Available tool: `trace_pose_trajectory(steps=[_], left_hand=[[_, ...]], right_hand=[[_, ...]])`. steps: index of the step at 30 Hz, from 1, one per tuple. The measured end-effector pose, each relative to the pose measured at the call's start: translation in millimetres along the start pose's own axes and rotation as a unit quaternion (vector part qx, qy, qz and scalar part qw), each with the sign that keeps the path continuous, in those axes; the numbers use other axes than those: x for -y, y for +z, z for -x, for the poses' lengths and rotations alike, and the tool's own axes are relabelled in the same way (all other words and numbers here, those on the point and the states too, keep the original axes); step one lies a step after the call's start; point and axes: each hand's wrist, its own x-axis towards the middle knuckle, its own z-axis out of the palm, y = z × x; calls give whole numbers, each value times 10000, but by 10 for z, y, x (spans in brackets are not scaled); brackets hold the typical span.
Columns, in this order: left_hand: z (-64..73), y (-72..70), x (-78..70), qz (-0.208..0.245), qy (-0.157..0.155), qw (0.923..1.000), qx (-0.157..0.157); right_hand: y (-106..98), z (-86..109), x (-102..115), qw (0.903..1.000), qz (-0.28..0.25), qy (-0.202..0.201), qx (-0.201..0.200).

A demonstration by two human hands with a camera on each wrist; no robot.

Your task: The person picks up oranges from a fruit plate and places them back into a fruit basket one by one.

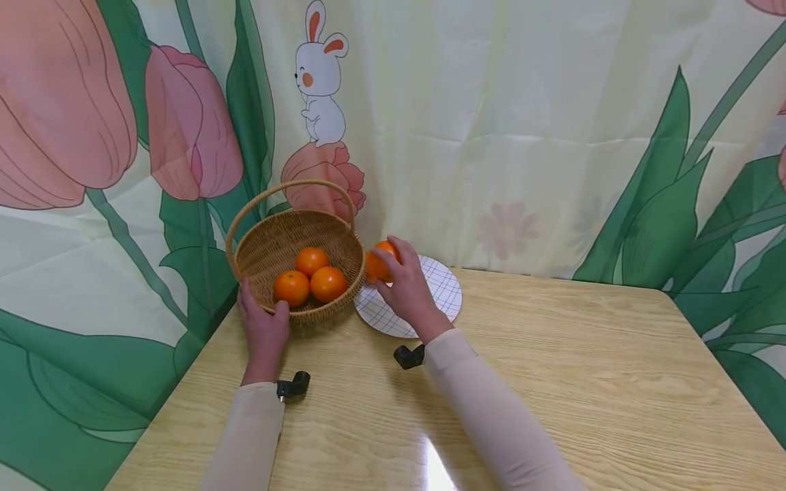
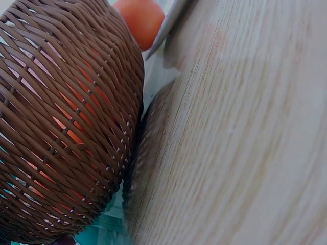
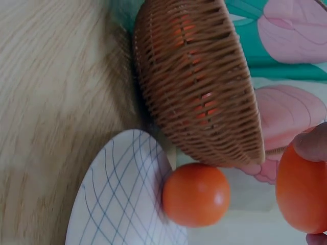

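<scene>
A wicker basket (image 1: 295, 228) with a tall handle stands at the table's back left, holding several oranges (image 1: 328, 284). My left hand (image 1: 264, 327) grips its near-left rim, thumb toward the inside. To the right of the basket, my right hand (image 1: 408, 290) holds an orange (image 1: 382, 262) between thumb and fingers, above a white plate (image 1: 445, 290) with blue crossed lines. In the right wrist view, the held orange (image 3: 302, 191) is off the plate, while another orange (image 3: 196, 195) rests on it beside the basket. The hand mostly hides that second orange in the head view.
The wooden table (image 1: 583, 382) stretches out to the right and front. Behind it and along the left hangs a curtain (image 1: 491, 136) printed with tulips and a rabbit. Each wrist carries a small black camera (image 1: 409, 356).
</scene>
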Motion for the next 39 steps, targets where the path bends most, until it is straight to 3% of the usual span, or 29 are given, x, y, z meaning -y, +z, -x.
trace_pose_trajectory(steps=[16, 26, 39], left_hand=[[5, -9, -20, 50, -76, 10000, 31], [-5, 15, 4, 7, 145, 9998, -113], [-5, 17, 7, 80, 86, 9999, -90]], right_hand=[[130, -66, 180, 9995, -219, -223, -34], [184, -81, 297, 9990, -306, -334, -14], [297, -76, 379, 9986, -317, -423, -2]])
